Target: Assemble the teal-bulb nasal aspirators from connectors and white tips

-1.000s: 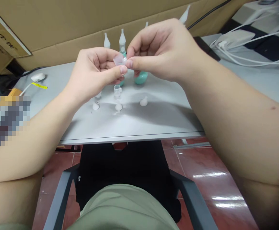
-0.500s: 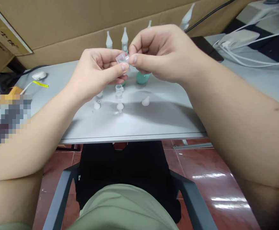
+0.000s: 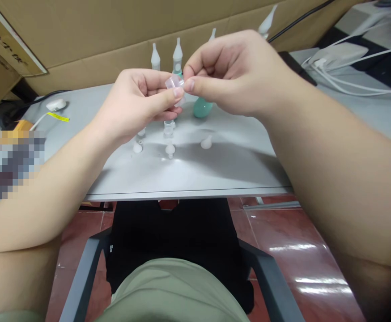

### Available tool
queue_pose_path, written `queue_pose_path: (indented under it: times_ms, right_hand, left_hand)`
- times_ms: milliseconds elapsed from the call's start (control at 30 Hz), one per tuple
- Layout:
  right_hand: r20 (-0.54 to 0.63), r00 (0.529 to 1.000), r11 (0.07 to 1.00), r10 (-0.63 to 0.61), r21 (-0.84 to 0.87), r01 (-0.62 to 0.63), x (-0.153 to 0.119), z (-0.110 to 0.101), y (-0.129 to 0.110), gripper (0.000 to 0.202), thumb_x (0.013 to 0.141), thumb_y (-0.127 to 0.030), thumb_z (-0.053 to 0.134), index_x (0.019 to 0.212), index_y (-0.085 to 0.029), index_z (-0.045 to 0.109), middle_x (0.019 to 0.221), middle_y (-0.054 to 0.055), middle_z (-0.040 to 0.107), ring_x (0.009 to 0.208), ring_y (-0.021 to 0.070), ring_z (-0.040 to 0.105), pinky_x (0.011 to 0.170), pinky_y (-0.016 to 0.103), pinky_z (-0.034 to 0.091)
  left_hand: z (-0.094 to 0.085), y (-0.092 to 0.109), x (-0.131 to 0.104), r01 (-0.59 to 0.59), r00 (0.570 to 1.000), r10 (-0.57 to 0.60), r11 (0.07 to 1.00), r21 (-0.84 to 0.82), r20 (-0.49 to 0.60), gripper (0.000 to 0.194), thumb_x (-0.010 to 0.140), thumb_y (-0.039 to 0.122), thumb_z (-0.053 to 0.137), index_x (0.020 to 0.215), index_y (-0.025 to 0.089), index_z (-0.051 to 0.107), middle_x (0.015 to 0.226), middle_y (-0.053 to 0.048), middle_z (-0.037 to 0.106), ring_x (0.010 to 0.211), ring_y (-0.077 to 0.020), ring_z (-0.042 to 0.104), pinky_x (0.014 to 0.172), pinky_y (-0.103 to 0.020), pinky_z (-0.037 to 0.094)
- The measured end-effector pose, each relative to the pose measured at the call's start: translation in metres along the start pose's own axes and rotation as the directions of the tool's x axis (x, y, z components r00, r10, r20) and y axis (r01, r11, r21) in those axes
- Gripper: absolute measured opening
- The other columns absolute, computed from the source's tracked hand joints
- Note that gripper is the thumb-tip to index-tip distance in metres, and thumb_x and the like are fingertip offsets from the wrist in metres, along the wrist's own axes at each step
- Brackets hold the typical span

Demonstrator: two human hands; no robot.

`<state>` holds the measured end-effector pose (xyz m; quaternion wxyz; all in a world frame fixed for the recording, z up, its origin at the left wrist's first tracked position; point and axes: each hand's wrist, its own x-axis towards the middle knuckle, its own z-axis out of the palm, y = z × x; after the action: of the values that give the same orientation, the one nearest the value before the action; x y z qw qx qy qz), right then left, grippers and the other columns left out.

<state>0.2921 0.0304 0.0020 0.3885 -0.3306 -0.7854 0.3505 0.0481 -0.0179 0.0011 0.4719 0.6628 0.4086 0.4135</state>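
Note:
A small clear plastic connector (image 3: 174, 82) is pinched between the thumb and fingers of my left hand (image 3: 145, 96), above the back of the table. My right hand (image 3: 220, 74) has its thumb and index finger closed at the short side tube of that connector; whatever lies between those tips is too small to make out. Behind the hands stand bulb nasal aspirators with white pointed nozzles (image 3: 177, 48), one showing its green bulb (image 3: 202, 108). Below my left hand is another clear connector (image 3: 168, 129). In front lie three small white tips, one of them a cone-shaped tip (image 3: 206, 142).
A cardboard wall (image 3: 115, 31) closes off the back of the grey table (image 3: 131, 179). White cables (image 3: 336, 80) and a black cord (image 3: 299, 20) run at the right. A white plug-like piece (image 3: 56, 105) and a yellow cable tag (image 3: 58, 117) lie at the left.
The view has shifted slightly. Both hands stay together, and the clear connector appears turned a little in my left fingers.

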Motion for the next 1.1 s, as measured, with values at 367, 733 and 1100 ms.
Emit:
queue_pose_path:
  times_ms: [367,733,1100]
  right_hand:
    - [0.164,0.985,0.993,0.060,0.092,-0.075,-0.001,-0.002,-0.006,0.040,0.127,-0.004,0.072,0.093,-0.024,0.071,0.084,-0.003,0.067,0.070,0.0093,0.056,0.065,0.025,0.042]
    - [0.183,0.974,0.987,0.136,0.057,-0.149,-0.007,-0.002,-0.015,0.042,0.127,-0.001,0.068,0.091,-0.023,0.068,0.082,-0.003,0.066,0.069,0.0094,0.056,0.063,0.024,0.043]
    - [0.126,0.987,0.995,0.101,0.002,-0.102,-0.010,-0.004,-0.013,0.039,0.119,0.006,0.074,0.093,-0.023,0.079,0.088,-0.003,0.073,0.073,0.0063,0.061,0.067,0.022,0.046]
  left_hand:
    - [0.004,0.004,-0.004,0.045,0.999,-0.044,0.997,-0.067,0.015,0.022,0.095,0.031,0.111,0.100,0.020,0.093,0.102,-0.005,0.084,0.105,-0.0237,0.082,0.120,-0.050,0.073]
    - [-0.003,-0.005,-0.001,0.011,0.999,-0.009,0.999,-0.045,0.046,0.026,0.087,0.035,0.118,0.096,0.024,0.096,0.102,-0.005,0.090,0.108,-0.0273,0.089,0.114,-0.049,0.080]
    - [-0.003,-0.004,-0.008,-0.014,0.999,0.012,0.999,0.035,0.053,0.026,0.096,0.040,0.113,0.101,0.022,0.095,0.105,-0.009,0.090,0.112,-0.0307,0.090,0.118,-0.053,0.078]
